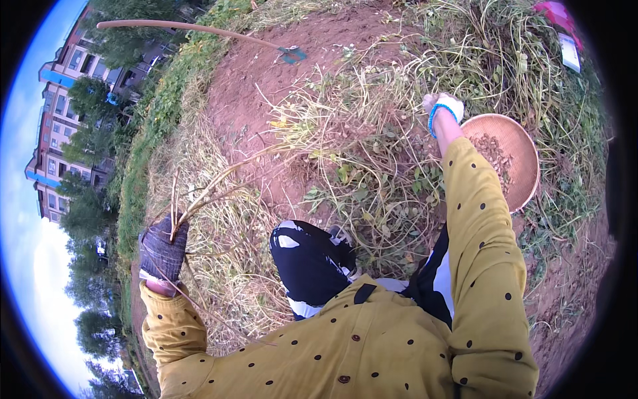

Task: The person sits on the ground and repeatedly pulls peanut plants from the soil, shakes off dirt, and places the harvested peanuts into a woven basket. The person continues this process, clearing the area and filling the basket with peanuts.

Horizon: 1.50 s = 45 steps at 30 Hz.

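My left hand (pixel 164 249), in a dark knitted glove, is closed around the stems of pulled plants (pixel 214 187) that reach out over the ground to the right. My right hand (pixel 443 107), in a white glove with a blue band at the wrist, reaches forward to the plant heap; its fingers are partly hidden, and I cannot tell whether it grips anything. Just right of that wrist sits a round woven basket (pixel 521 149), holding small pale-brown pods that look like peanuts (pixel 491 149). Tangled plants with long stems (pixel 384 199) lie before my knees.
A long-handled tool with a green metal head (pixel 291 55) lies on bare soil (pixel 239 90) at the upper left. A pink item (pixel 556 15) and a white labelled item (pixel 569 52) are at the upper right. Dry stalks (pixel 234 284) cover the ground beside my left knee.
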Available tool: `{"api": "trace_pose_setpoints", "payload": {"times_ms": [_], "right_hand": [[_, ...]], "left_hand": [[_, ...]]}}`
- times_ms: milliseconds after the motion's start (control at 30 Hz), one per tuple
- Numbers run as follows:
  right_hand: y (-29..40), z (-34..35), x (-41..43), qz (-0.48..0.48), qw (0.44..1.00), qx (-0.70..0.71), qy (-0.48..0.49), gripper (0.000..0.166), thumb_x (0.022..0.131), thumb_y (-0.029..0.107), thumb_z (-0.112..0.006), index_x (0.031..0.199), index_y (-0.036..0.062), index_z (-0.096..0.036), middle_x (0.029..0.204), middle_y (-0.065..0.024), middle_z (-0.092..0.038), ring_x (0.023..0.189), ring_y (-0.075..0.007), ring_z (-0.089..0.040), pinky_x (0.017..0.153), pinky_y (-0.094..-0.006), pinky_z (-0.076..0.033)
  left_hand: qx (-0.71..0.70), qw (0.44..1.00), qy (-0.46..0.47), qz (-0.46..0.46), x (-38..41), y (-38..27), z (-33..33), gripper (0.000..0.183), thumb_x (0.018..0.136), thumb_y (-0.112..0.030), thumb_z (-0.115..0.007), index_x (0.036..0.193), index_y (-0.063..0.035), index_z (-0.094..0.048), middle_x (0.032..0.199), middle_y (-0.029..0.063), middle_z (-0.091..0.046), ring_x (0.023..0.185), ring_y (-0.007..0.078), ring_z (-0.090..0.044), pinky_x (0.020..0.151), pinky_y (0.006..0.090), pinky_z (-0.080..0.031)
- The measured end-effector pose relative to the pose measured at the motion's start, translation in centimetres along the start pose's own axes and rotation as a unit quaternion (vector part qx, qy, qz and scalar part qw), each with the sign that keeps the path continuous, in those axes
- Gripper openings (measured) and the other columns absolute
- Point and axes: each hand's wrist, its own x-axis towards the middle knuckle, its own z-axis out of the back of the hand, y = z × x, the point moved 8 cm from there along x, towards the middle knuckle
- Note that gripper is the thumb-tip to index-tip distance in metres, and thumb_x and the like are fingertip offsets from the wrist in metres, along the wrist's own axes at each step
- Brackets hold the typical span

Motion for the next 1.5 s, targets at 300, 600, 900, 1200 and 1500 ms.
{"api": "trace_pose_setpoints", "payload": {"times_ms": [300,600,900,1200,1500], "right_hand": [[-3.5,-4.7,-8.8,-0.003,0.620,-0.685,0.383,0.045,0.081,0.025,-0.072,0.120,0.0054,-0.061,0.106,-0.0165,-0.067,0.088,-0.0290,-0.068,0.080,-0.0385,-0.055],[-6.5,-7.8,-20.6,0.088,0.582,-0.723,0.360,0.106,0.068,0.047,-0.077,0.152,0.0076,-0.026,0.151,-0.0264,-0.036,0.132,-0.0390,-0.047,0.109,-0.0430,-0.040],[-9.7,-8.2,-24.0,0.070,0.595,-0.680,0.422,0.095,0.073,0.045,-0.073,0.152,0.0133,-0.030,0.138,-0.0228,-0.054,0.123,-0.0357,-0.056,0.104,-0.0427,-0.044],[-11.7,-8.2,-23.6,0.110,0.498,-0.769,0.385,0.059,0.080,0.045,-0.066,0.124,0.0068,-0.059,0.114,-0.0183,-0.068,0.108,-0.0351,-0.064,0.093,-0.0424,-0.050],[-6.0,-6.8,-15.2,0.303,0.462,-0.797,0.241,0.033,0.091,0.036,-0.056,0.106,0.0070,-0.062,0.108,-0.0178,-0.068,0.098,-0.0382,-0.067,0.083,-0.0487,-0.052]], "left_hand": [[-0.130,0.971,-0.006,0.200,-4.9,6.7,-3.9,0.018,0.094,-0.018,-0.065,0.104,-0.0034,-0.069,0.074,0.0071,-0.065,0.066,0.0151,-0.059,0.060,0.0332,-0.047],[0.022,0.986,-0.001,-0.165,-1.7,-8.8,0.7,0.015,0.083,-0.006,-0.069,0.098,-0.0009,-0.068,0.079,0.0134,-0.064,0.069,0.0296,-0.061,0.063,0.0388,-0.047],[0.051,0.969,-0.033,-0.239,-5.1,-12.0,4.0,0.028,0.069,-0.015,-0.078,0.096,-0.0127,-0.070,0.071,0.0102,-0.058,0.067,0.0340,-0.057,0.060,0.0459,-0.042],[0.052,0.970,-0.044,-0.234,-5.7,-11.8,4.7,0.028,0.068,-0.015,-0.079,0.094,-0.0140,-0.070,0.071,0.0096,-0.059,0.065,0.0337,-0.057,0.058,0.0462,-0.041],[0.099,0.976,0.023,-0.192,-3.4,-6.4,0.6,0.014,0.081,-0.014,-0.071,0.093,-0.0084,-0.070,0.075,0.0140,-0.062,0.070,0.0356,-0.059,0.063,0.0454,-0.043]]}}
